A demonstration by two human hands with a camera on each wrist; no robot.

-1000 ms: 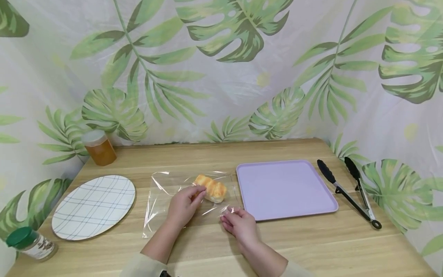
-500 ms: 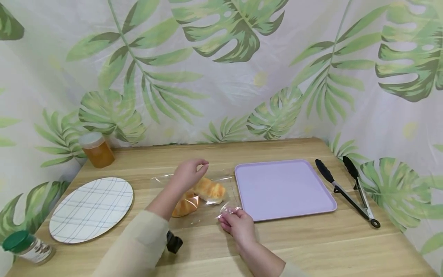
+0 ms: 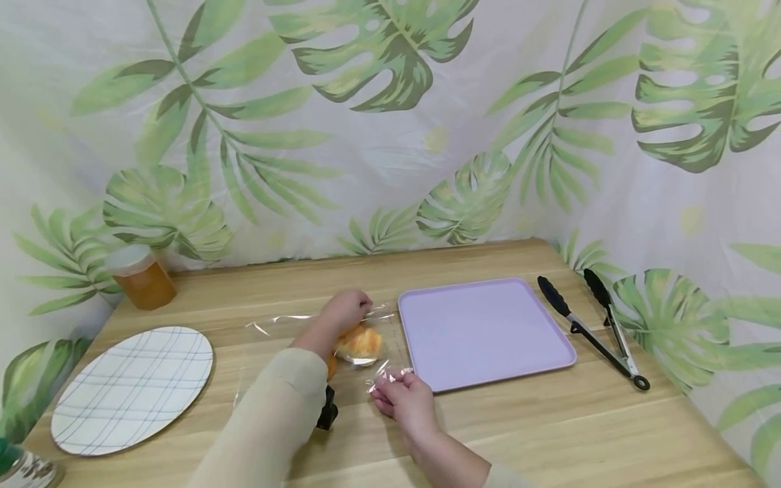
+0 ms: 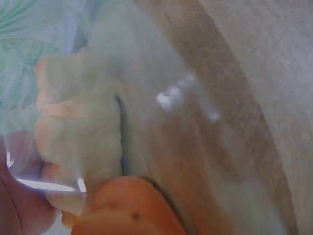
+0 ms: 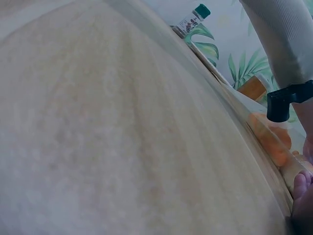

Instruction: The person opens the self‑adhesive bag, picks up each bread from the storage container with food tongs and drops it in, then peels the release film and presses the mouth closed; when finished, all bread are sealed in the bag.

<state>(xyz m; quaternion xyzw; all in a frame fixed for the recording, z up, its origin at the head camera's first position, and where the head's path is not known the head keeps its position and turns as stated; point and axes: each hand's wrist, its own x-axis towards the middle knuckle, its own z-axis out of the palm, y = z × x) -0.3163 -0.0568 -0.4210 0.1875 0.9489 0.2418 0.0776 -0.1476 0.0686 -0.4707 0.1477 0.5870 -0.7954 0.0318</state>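
A clear plastic bag [image 3: 271, 332] lies flat in front of me with bread inside. A ridged golden bread roll [image 3: 363, 342] shows near its right end. My left forearm partly covers a second, orange-brown roll [image 3: 332, 366], which shows more fully in the left wrist view as a smooth roll [image 4: 127, 208]. My left hand [image 3: 346, 310] reaches over the bread, fingers curled, and pinches the bag's far right edge. At the near right corner, my right hand [image 3: 405, 400] pinches crumpled plastic between thumb and fingers.
A lilac tray [image 3: 488, 332] lies just right of the bag, with black-tipped tongs [image 3: 601, 342] beyond it. On the left are a checked oval plate [image 3: 134, 390], a jar of amber contents [image 3: 143, 278] and a green-lidded shaker [image 3: 27, 468]. A leaf-print cloth [image 3: 378, 135] hangs behind the table.
My left hand has left the bread, risen, and come down at the bag's far right edge. The right hand keeps its pinch on the near corner. The head view has turned slightly right.
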